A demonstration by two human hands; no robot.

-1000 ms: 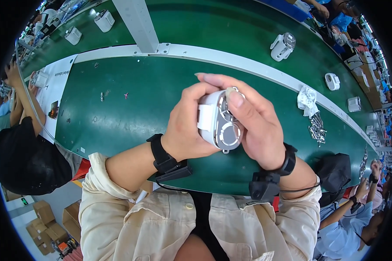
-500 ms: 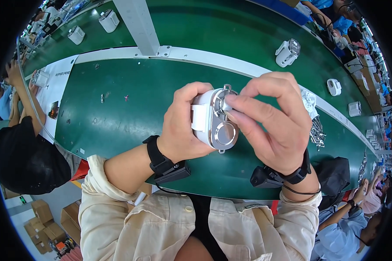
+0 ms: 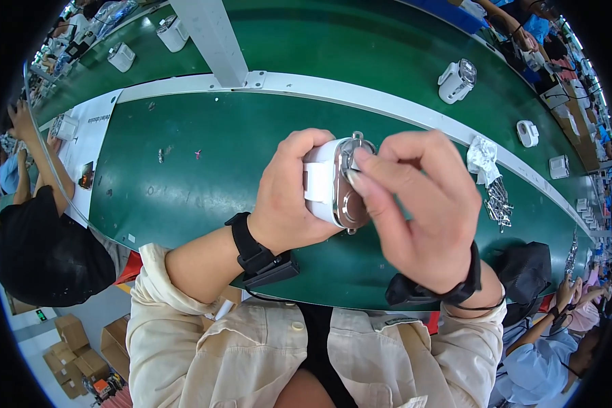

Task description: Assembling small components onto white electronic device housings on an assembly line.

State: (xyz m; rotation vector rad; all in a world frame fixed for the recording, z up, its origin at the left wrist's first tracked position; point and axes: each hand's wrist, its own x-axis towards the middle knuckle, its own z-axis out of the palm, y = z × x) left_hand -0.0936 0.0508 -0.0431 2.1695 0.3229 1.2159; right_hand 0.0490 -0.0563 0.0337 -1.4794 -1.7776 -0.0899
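Note:
My left hand [image 3: 282, 194] is wrapped around a white oblong device [image 3: 321, 178] from its left side. Its shiny chrome end face [image 3: 352, 204] is tilted up and to the right, with a small metal loop at each end and a round ring low on it. Over the upper part of that face, my right hand [image 3: 425, 204] pinches with thumb and forefinger at a small silvery round piece [image 3: 350, 160]. My fingertips cover most of this piece, so its exact shape is hidden.
To the right, a white plastic bag [image 3: 483, 160] lies by a pile of small metal parts [image 3: 498, 204]. Similar white devices [image 3: 457, 81] stand on the green belt beyond the white rail [image 3: 306, 85]. A post [image 3: 214, 41] rises at the rail. People sit at both sides.
My right hand has turned at the wrist while still pinching the face of the device. The device has tilted slightly, and the whole view has shifted a little.

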